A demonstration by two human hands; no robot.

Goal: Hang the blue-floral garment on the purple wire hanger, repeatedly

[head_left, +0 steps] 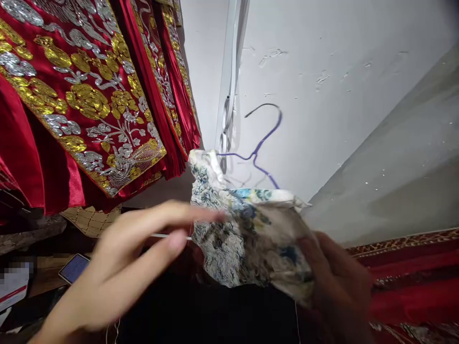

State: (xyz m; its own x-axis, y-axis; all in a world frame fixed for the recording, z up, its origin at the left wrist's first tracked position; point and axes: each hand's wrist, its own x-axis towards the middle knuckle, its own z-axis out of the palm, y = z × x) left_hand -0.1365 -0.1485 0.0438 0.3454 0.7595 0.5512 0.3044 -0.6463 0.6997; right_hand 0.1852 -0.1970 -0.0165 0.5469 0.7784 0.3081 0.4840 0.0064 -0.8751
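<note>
A floral garment (222,239), white with blue and yellow print and crinkled on its left part, is in front of me. A purple wire hanger (267,136) rises from its top, hook upward. My left hand (132,253) is at the garment's left side, thumb and index finger apart. The blurred index fingertip lies over the fabric; I cannot tell if it touches. A thin white rod (171,236) shows between that thumb and finger; its ends are hidden. My right hand (337,282), blurred and in shadow, grips the garment's right edge.
Red satin garments (96,95) with gold and silver embroidery hang at upper left. Behind is a white wall (315,91) with a pale vertical strip (229,71). Red cloth (416,282) lies at right. A phone-like device (74,268) is at lower left.
</note>
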